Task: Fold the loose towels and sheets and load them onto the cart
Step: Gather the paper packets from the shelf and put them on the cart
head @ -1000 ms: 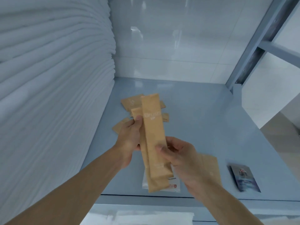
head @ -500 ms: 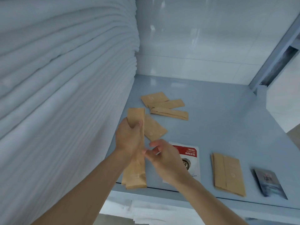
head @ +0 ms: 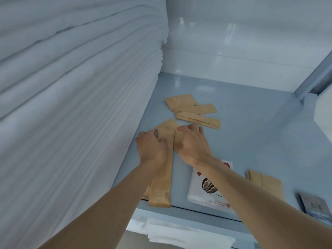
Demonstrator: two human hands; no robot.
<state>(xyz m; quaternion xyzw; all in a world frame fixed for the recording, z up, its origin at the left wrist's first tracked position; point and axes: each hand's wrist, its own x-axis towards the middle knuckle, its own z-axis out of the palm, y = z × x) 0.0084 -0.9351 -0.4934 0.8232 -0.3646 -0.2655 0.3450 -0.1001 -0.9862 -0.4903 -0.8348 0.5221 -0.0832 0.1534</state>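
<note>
A tall stack of folded white linens [head: 71,105] fills the left of a blue-grey shelf [head: 251,133]. My left hand [head: 150,150] grips the upper end of two long brown paper packets [head: 160,187], which lie flat on the shelf right beside the stack, their lower ends at the front edge. My right hand [head: 193,143] sits just to the right, its fingers curled over a shorter brown packet [head: 168,125] and its thumb on top of it. The two hands almost touch. More folded white cloth [head: 170,232] shows on a level below.
Three more brown packets [head: 195,112] lie toward the back. A white printed pouch [head: 206,193], a pair of brown packets [head: 265,186] and a dark sachet [head: 314,205] lie along the front edge. A grey metal upright [head: 309,81] stands at the right rear.
My left hand has lowered the long brown packets from the air onto the shelf beside the linen stack. My right hand let go of them and moved forward onto the shorter packet.
</note>
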